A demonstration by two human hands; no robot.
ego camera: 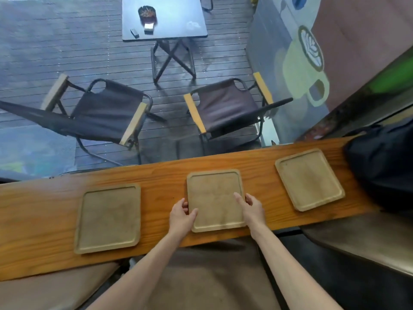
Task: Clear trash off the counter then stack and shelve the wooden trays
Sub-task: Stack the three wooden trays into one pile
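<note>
Three square wooden trays lie in a row on the orange wooden counter point(161, 186). The middle tray point(214, 193) is held at both sides: my left hand point(181, 217) grips its left edge with the thumb on top, and my right hand point(251, 208) grips its right edge, thumb lying on the tray's surface. The left tray point(109, 218) and the right tray point(309, 179) lie flat and untouched. No trash shows on the counter.
A dark bag point(384, 166) sits on the counter's right end, close to the right tray. Beyond the glass stand two folding chairs point(107, 113) and a black table point(163, 16). Brown cushioned seating point(201, 276) lies below the counter's near edge.
</note>
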